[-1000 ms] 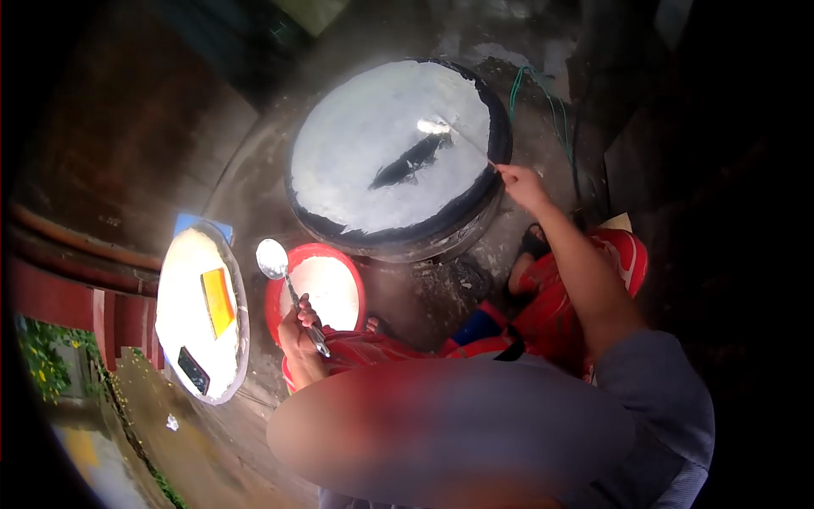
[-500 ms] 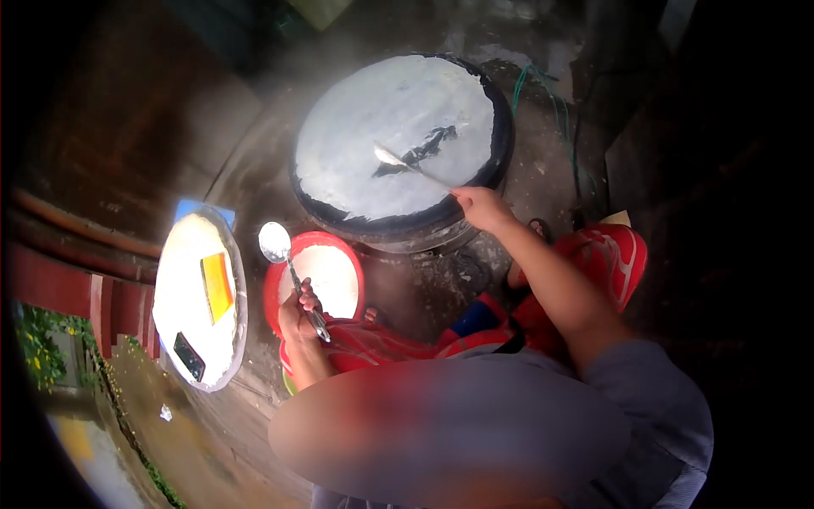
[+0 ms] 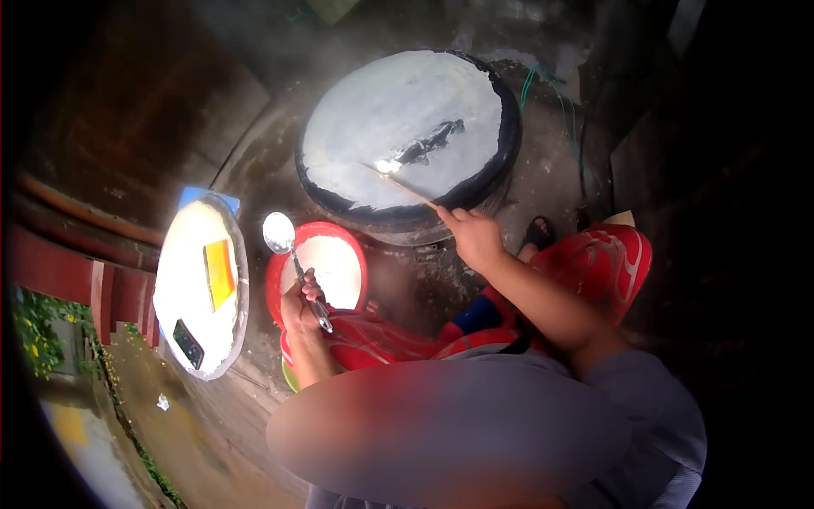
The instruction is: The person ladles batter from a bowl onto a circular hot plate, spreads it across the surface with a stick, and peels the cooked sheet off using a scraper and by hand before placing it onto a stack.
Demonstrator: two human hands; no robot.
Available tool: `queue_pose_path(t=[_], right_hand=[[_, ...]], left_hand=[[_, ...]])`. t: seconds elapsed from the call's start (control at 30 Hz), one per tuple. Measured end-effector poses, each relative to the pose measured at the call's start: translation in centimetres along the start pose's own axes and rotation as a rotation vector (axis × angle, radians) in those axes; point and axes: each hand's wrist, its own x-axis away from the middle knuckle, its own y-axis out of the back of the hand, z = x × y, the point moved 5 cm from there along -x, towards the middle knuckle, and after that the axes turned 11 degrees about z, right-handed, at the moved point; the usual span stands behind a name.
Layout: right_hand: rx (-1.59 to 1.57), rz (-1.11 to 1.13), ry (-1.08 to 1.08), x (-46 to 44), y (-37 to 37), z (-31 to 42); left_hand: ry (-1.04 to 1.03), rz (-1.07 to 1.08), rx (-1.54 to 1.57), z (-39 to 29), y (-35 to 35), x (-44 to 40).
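A large ladle (image 3: 278, 232) with a whitish bowl is gripped by its handle in my left hand (image 3: 300, 310), fingers wrapped round it. That hand is over the near side of a red bucket (image 3: 274, 284) holding white batter (image 3: 337, 261). My right hand (image 3: 475, 237) is closed on a thin stick (image 3: 411, 190) with a white-coated tip, which rests on the round griddle (image 3: 510, 127). A layer of white batter (image 3: 365, 119) covers most of the griddle, leaving its dark rim and a dark bare streak (image 3: 434, 142) near the tip.
Left of the bucket stands an oval tray (image 3: 240, 318) with white contents, carrying a yellow-orange packet (image 3: 218, 273) and a phone (image 3: 187, 343). A green cord (image 3: 573, 127) lies right of the griddle. Steam hangs over the far side.
My right hand has moved slightly down, pulling the stick's tip nearer me and turning it. The left hand and ladle stay nearly still. The view has shifted a little.
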Motion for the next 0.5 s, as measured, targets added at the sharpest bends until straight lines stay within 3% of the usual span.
queue_pose_path(t=[0.2, 0.27, 0.4, 0.5], right_hand=[[0.012, -0.061, -0.192, 0.8, 1.1, -6.4], [-0.239, -0.035, -0.313, 1.2, 2.0, -6.2], [-0.11, -0.013, -0.105, 2.3, 0.9, -4.1], [-0.009, -0.053, -0.271, 2.0, 2.0, -8.8]], left_hand=[[0.011, 0.032, -0.017, 0.3, -0.4, 0.6], [-0.01, 0.003, -0.042, -0.1, 0.0, 0.5], [0.013, 0.027, -0.001, 0.0, 0.0, 0.3], [0.023, 0.035, -0.024, 0.0, 0.0, 0.3]])
